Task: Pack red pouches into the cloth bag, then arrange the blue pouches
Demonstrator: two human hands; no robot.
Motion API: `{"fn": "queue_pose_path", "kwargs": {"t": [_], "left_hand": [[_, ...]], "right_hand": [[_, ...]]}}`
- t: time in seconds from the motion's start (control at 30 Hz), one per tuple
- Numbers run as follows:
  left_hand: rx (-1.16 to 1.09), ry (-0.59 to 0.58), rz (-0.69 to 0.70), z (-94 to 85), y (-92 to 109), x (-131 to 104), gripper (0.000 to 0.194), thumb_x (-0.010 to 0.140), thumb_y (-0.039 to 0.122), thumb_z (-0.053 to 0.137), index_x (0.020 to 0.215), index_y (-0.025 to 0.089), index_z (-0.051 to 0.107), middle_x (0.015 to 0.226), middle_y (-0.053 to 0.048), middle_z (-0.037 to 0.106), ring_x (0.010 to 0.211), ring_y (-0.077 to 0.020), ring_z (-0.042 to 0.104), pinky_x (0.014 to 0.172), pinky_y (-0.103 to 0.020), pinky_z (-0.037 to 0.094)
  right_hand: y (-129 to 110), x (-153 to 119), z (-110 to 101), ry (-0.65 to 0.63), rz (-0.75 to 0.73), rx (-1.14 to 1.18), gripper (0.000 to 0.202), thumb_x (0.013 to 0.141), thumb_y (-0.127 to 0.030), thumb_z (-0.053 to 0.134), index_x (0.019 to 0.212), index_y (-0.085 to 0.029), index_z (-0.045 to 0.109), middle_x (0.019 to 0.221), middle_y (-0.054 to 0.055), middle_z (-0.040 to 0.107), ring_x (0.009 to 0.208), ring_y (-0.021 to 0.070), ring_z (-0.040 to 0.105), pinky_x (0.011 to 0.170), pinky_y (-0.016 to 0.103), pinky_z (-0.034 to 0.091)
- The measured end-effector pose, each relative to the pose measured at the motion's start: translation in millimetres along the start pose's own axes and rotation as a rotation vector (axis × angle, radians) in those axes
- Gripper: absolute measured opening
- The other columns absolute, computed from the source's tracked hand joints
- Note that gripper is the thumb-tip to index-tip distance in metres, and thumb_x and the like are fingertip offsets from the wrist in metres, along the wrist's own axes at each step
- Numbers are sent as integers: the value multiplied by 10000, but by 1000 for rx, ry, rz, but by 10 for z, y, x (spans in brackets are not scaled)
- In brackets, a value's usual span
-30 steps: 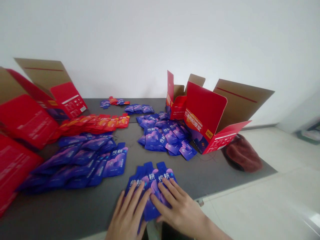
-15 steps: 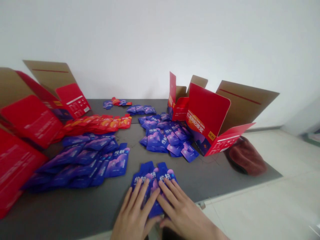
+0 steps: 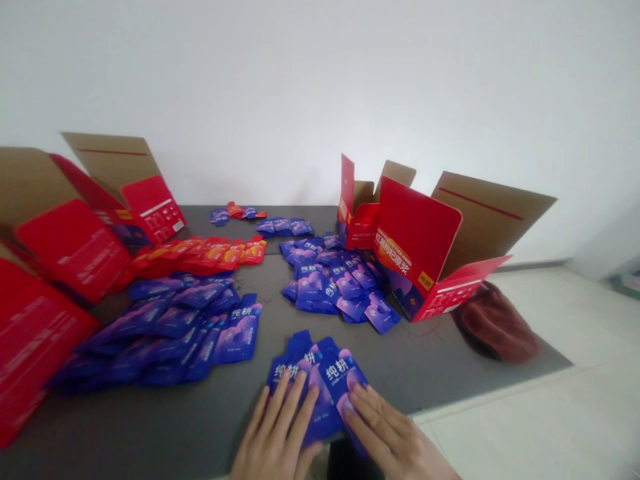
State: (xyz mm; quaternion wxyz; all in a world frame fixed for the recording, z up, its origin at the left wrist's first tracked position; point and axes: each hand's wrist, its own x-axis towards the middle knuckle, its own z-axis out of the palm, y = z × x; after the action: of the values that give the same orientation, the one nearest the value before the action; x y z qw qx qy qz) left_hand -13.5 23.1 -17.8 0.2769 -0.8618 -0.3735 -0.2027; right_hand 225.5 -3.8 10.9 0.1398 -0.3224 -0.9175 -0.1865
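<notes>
In front of me at the table's near edge, several blue-purple pouches (image 3: 305,380) lie overlapped. My left hand (image 3: 280,420) is open, its stretched fingers resting on the left ones, thumb near their bottom edge. On the right, one pouch (image 3: 336,368) lies slanted, its lower end past the table edge. My right hand (image 3: 385,427) is closed over that pouch's lower right side; its thumb is hidden. A heap of blue pouches (image 3: 330,280) lies beyond my hands, and a fanned pile of blue pouches (image 3: 165,333) is to the left.
Opened red cartons stand at left (image 3: 75,247) and right (image 3: 420,247). Red-orange pouches (image 3: 200,255) lie behind the left blue pile. Smaller pouch groups (image 3: 285,227) sit near the wall. A brown cloth item (image 3: 497,323) lies at the right table edge.
My right hand has moved right and down with the right pouch, which now slants away from the others. The left hand stays on its pouches. The view has shifted slightly.
</notes>
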Motion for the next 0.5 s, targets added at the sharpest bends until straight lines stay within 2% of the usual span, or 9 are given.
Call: {"fn": "queue_pose_path", "kwargs": {"t": [0.07, 0.17, 0.23, 0.3, 0.37, 0.4, 0.43, 0.5], "left_hand": [[-2, 8, 8, 20, -6, -8, 485, 822, 397, 466, 1264, 199, 492, 1287, -60, 529, 1170, -249, 474, 1028, -384, 260], [2, -11, 6, 42, -2, -18, 489, 814, 408, 482, 1256, 199, 500, 1276, -66, 539, 1154, -248, 490, 1041, -387, 240], [5, -17, 4, 50, 5, -22, 495, 813, 421, 486, 1256, 201, 500, 1271, -69, 542, 1150, -248, 494, 1041, -388, 243], [4, -4, -4, 61, 8, -26, 496, 815, 439, 480, 1250, 202, 506, 1262, -68, 551, 1148, -244, 496, 1039, -385, 251], [1, 5, -19, 82, 4, -36, 489, 818, 447, 475, 1243, 208, 512, 1249, -60, 562, 1143, -238, 500, 1038, -381, 260], [-3, 9, -23, 99, 0, -44, 483, 821, 448, 469, 1243, 216, 512, 1243, -52, 567, 1140, -233, 503, 1038, -377, 264], [-9, 13, -26, 119, -3, -54, 478, 826, 450, 461, 1245, 225, 509, 1240, -41, 571, 1137, -226, 505, 1040, -372, 265], [-26, 28, -26, 167, 1, -74, 463, 840, 450, 437, 1251, 246, 499, 1237, -17, 574, 1128, -209, 512, 1047, -356, 262]], "right_hand": [[18, -5, -150, 39, 2, 4, 379, 901, -138, 354, 1239, -97, 522, 1222, 80, 566, 1167, 213, 493, 970, 281, 428], [89, 67, -469, 92, 86, 26, 422, 894, -133, 362, 1305, -104, 449, 1221, 70, 566, 1177, 201, 485, 996, 277, 414], [196, 232, -658, 180, 140, 15, 460, 892, -139, 365, 1349, -100, 382, 1239, 84, 551, 1185, 207, 481, 1006, 296, 420], [373, 544, -741, 345, 165, -22, 490, 883, -130, 388, 1371, -110, 342, 1257, 96, 538, 1185, 209, 485, 1015, 318, 422], [618, 1002, -675, 485, 201, -68, 503, 868, -104, 435, 1364, -150, 359, 1266, 78, 539, 1180, 195, 494, 1018, 331, 421], [755, 1270, -586, 583, 193, -89, 469, 872, -95, 436, 1335, -162, 401, 1242, 65, 562, 1169, 182, 504, 1018, 334, 418], [892, 1549, -468, 607, 185, -89, 419, 885, -96, 415, 1299, -150, 441, 1221, 66, 578, 1165, 171, 505, 1016, 322, 412], [1131, 2090, -175, 480, 226, -81, 343, 907, -95, 358, 1220, -102, 497, 1194, 98, 587, 1156, 173, 505, 1005, 306, 401]]}}
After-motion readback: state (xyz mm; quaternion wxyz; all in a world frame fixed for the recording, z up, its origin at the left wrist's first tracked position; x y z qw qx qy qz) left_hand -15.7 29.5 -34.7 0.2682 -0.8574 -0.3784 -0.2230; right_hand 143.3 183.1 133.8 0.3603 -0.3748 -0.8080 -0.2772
